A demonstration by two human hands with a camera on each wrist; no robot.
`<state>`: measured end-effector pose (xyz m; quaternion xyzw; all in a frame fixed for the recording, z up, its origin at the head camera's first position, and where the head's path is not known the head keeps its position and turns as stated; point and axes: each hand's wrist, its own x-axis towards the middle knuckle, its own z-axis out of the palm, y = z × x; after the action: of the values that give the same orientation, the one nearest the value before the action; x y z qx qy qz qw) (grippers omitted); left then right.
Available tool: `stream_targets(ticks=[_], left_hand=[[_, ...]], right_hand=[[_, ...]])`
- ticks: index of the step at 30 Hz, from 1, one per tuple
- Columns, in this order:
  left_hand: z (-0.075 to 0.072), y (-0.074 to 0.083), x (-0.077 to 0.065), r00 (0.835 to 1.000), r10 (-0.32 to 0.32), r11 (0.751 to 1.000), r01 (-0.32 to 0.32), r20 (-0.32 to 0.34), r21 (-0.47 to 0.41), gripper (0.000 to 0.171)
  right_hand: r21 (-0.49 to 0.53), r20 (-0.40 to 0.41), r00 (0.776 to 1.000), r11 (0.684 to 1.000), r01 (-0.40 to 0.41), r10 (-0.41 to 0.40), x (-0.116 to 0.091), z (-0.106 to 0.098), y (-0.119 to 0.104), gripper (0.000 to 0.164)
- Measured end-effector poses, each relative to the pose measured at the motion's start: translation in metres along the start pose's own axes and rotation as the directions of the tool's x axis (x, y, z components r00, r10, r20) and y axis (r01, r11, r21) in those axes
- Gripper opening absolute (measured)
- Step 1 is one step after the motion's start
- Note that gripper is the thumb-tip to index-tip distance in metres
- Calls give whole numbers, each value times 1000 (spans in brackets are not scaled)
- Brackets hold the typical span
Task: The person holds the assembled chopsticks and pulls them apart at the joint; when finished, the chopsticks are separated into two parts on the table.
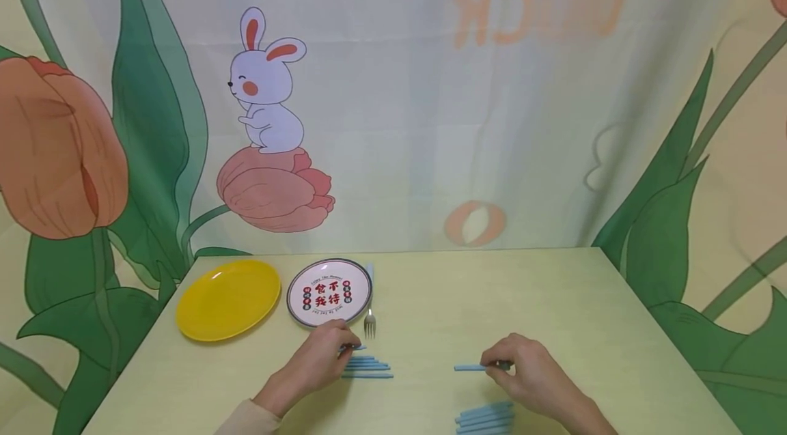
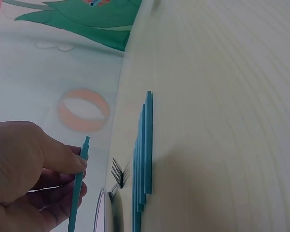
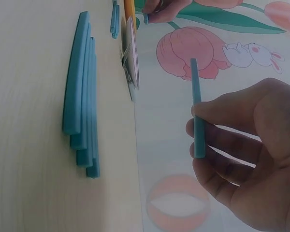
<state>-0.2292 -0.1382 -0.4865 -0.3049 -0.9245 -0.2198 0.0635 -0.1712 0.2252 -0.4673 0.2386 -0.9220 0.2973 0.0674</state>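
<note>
My left hand [image 1: 318, 357] pinches a slim blue stick [image 2: 75, 203] between thumb and fingers; the left wrist view shows a narrower tip at its upper end. Below that hand, several like sticks [image 1: 369, 375] lie roughly side by side on the table. Over to the right, my right hand [image 1: 530, 375] holds another blue stick [image 1: 468, 368] between thumb and fingertips, pointing left and raised above the table. A second group of blue sticks [image 1: 484, 417] lies close together under the right hand, at the near edge of the head view.
A yellow plate [image 1: 229, 300] sits at the table's far left. Beside it, a white plate [image 1: 328, 315] with a dark rim and red characters lies near the left hand. A fork [image 1: 369, 324] with a pale handle is at that plate's right edge. Behind the table hangs a printed curtain [image 1: 393, 114].
</note>
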Motion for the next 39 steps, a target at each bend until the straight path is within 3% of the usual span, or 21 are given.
stream_targets(ticks=[5,12,22,39], left_hand=[[4,-4,2,1000,4,1000,-4,6,1,14],[10,-10,6,1000,26,1000,-26,10,18,13],[12,-14,10,998,-25,1000,25,60,4,11],[22,-28,8,996,-26,998,30,83,-49,14]], right_hand=[[-3,44,998,999,-48,49,2,1,-2,14],[-25,146,981,992,-127,129,4,1,-2,14],[-36,168,985,999,-31,37,2,6,4,13],[61,232,972,998,10,-24,-4,18,13,9]])
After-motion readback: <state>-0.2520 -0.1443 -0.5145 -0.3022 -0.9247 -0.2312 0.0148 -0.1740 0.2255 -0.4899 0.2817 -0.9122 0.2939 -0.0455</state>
